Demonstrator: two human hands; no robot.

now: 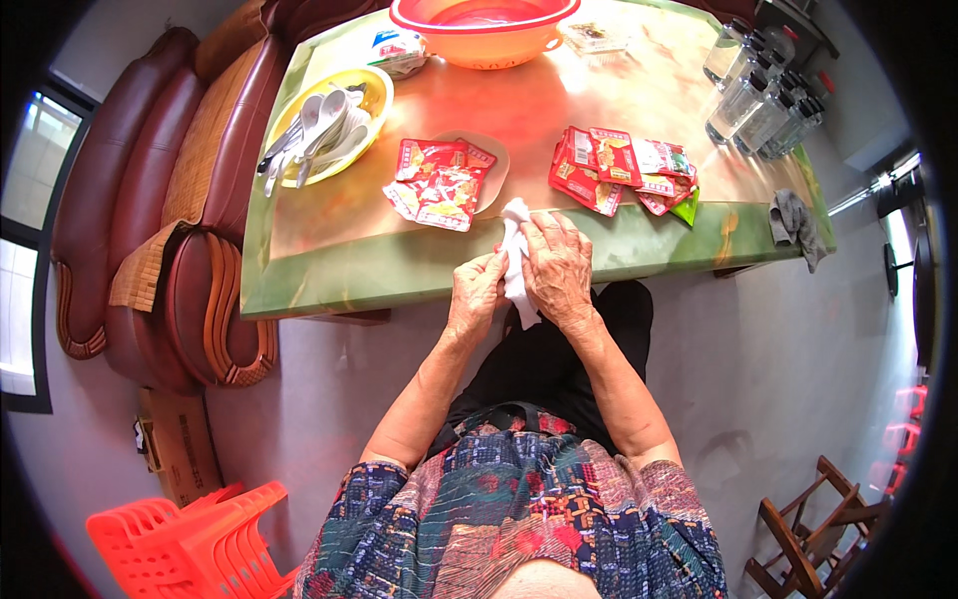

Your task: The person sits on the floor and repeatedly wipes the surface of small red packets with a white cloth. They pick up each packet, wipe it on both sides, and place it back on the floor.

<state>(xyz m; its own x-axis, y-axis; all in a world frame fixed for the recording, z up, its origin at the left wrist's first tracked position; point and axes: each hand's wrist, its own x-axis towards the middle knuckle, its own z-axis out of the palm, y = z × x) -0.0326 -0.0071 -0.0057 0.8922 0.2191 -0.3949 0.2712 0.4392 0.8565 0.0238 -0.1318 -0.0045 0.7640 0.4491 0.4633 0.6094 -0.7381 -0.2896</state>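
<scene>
A white cloth (516, 262) hangs between my two hands at the near edge of the green stone table (329, 262). My left hand (475, 296) pinches its left side. My right hand (559, 268) lies closed over its right side. Just beyond my hands, a pile of red sachets (436, 183) rests on a small tan plate (496, 162). A second heap of red sachets (609, 168), with one green packet (687, 209), lies to the right.
A yellow dish (376, 92) holds white spoons (324, 122) at the table's left. A red basin (483, 30) stands at the far edge, clear bottles (755, 92) at far right, a grey rag (795, 222) on the right corner. A brown sofa (150, 200) and orange stool (190, 539) are left.
</scene>
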